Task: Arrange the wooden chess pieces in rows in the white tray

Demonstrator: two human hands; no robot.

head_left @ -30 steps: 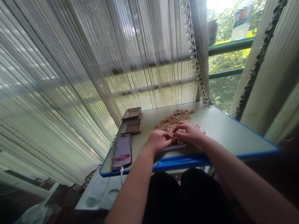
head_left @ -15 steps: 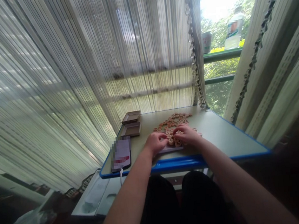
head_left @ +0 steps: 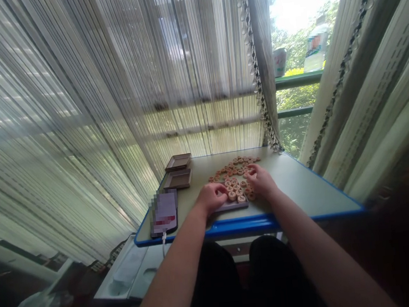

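Observation:
Round wooden Chinese chess pieces [head_left: 234,188] with carved characters sit in rows in a shallow light tray [head_left: 231,207] near the table's front edge. At the tray's left side rests my left hand [head_left: 211,198], its fingers curved and apart, the tips against the nearest pieces. My right hand [head_left: 261,181] is just right of the tray over loose chess pieces [head_left: 251,196], with thumb and forefinger parted. Its fingertips are close to the scattered pieces; the undersides of its fingers are hidden. More loose pieces [head_left: 241,160] spread out behind the tray.
Two shallow brown box parts [head_left: 178,179] lie at the table's left, behind a phone [head_left: 164,210] with a white cable. The table [head_left: 301,182] has a blue edge. Curtains [head_left: 196,67] hang behind it; a bottle [head_left: 315,48] and a cup [head_left: 280,61] stand on the window rail.
My right hand has moved right, off the tray's pieces to the loose ones beside it. The rows in the tray now show more fully. My left hand stays at the tray's left.

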